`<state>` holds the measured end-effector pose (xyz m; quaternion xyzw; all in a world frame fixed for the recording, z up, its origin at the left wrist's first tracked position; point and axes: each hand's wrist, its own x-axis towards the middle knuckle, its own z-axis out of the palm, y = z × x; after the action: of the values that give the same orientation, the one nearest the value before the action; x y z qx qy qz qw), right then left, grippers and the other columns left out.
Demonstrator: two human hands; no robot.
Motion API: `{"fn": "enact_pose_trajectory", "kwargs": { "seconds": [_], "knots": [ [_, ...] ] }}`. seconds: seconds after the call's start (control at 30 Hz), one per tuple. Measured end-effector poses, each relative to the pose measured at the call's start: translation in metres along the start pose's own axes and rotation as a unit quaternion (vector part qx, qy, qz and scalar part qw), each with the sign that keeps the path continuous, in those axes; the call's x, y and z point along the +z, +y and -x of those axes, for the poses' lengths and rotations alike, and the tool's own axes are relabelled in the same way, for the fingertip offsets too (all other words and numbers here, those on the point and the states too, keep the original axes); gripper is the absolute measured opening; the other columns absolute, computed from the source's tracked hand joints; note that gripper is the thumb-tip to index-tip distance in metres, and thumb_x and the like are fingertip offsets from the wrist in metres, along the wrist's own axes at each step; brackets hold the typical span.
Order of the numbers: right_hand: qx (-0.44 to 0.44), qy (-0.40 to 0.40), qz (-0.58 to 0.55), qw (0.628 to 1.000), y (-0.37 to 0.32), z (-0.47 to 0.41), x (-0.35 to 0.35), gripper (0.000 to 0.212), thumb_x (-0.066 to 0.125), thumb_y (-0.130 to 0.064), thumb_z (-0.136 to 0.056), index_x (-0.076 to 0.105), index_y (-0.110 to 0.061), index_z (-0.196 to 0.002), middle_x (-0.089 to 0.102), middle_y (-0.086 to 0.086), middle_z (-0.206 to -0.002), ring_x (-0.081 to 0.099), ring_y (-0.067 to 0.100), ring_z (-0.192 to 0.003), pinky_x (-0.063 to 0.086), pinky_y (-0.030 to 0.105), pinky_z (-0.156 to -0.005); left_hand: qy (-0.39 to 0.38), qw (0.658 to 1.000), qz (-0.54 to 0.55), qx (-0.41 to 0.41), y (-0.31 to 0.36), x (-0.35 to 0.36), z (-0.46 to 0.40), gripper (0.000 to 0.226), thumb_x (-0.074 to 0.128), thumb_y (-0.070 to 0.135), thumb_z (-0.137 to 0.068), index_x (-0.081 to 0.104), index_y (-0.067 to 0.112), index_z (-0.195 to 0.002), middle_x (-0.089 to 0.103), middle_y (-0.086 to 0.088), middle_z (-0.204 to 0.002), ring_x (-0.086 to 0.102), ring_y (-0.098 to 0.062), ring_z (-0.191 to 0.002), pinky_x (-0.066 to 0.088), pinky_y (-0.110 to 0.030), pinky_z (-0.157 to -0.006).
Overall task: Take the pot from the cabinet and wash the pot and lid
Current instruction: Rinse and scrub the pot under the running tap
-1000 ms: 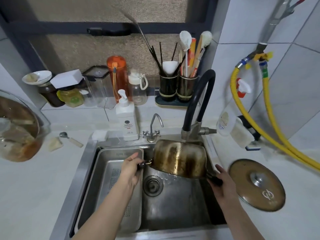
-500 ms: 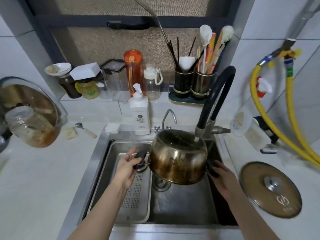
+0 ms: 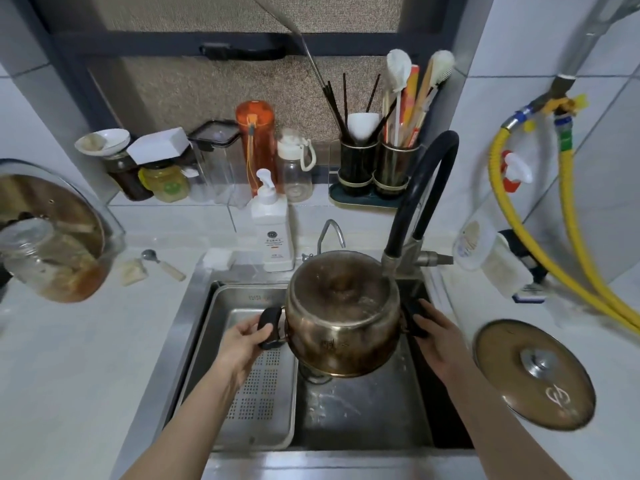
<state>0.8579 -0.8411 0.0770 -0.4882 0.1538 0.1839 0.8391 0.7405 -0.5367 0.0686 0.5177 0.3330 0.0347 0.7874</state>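
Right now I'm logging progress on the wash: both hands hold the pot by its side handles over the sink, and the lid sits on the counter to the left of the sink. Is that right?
One detail is off. The lid lies on the counter right of the sink, not left, as the head view shows. The rest stands: the left hand and right hand hold the pot by its side handles over the sink.

A home kitchen — steel sink (image 3: 363,410), behind it soap bottle (image 3: 272,230), utensil holders (image 3: 377,164), jars — tiled walls.

Brassy brown-stained pot (image 3: 341,313), black handles. Right of pot: brown lid (image 3: 533,374), silver knob. Behind pot: white soap bottle (image 3: 272,225), orange bottle (image 3: 255,140), yellow hoses (image 3: 571,216).
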Motion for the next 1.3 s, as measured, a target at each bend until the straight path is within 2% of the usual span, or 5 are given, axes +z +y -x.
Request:
{"fn": "enact_pose_trajectory", "kwargs": {
  "seconds": [0.2,0.6,1.0,1.17,1.3],
  "knots": [
    [-0.006,-0.017,0.047,0.999,0.011,-0.01,0.014,0.049,0.057,0.006,-0.085,0.05,-0.006,-0.132,0.06,0.02,-0.125,0.06,0.033,-0.111,0.049,0.044,-0.095,0.043,0.998,0.042,0.004,0.003,-0.016,-0.001,0.034,0.054,-0.008,-0.088,0.057,-0.001,-0.121,0.068,-0.017,-0.095,0.069,-0.021,-0.075,0.057,-0.032,-0.069],
    [0.007,-0.013,0.123,0.992,0.033,-0.024,0.056,0.044,0.07,0.003,-0.076,0.057,-0.002,-0.118,0.064,0.018,-0.114,0.061,0.034,-0.106,0.045,0.055,-0.1,0.105,0.992,0.064,0.024,0.015,-0.05,0.009,0.041,0.051,-0.008,-0.09,0.048,-0.006,-0.13,0.064,-0.015,-0.098,0.065,-0.02,-0.076,0.057,-0.018,-0.052],
    [-0.014,0.043,0.206,0.978,0.022,-0.023,0.024,0.024,0.068,-0.007,-0.082,0.061,-0.024,-0.099,0.06,0.012,-0.123,0.059,0.031,-0.111,0.049,0.053,-0.096,0.059,0.997,0.057,0.003,0.018,-0.021,-0.002,0.036,0.054,-0.004,-0.089,0.055,0.005,-0.125,0.068,-0.015,-0.103,0.067,-0.023,-0.082,0.058,-0.034,-0.071],
    [0.015,0.026,0.205,0.978,0.009,-0.001,0.012,0.028,0.048,-0.011,-0.096,0.056,-0.025,-0.119,0.065,0.01,-0.109,0.064,0.029,-0.094,0.052,0.026,-0.049,0.0,0.999,0.047,-0.011,0.026,0.02,-0.006,0.025,0.058,0.007,-0.09,0.061,0.0,-0.114,0.073,-0.009,-0.079,0.068,-0.02,-0.065,0.056,-0.03,-0.054],
    [0.043,0.035,0.194,0.979,0.004,0.014,-0.003,0.028,0.046,-0.033,-0.096,0.069,-0.02,-0.106,0.07,0.007,-0.102,0.061,0.027,-0.099,0.051,0.035,-0.072,-0.013,0.996,0.085,-0.034,0.032,0.051,-0.008,0.013,0.058,0.005,-0.089,0.063,-0.003,-0.098,0.072,-0.011,-0.066,0.066,-0.02,-0.051,0.056,-0.03,-0.052]
  ]
}}
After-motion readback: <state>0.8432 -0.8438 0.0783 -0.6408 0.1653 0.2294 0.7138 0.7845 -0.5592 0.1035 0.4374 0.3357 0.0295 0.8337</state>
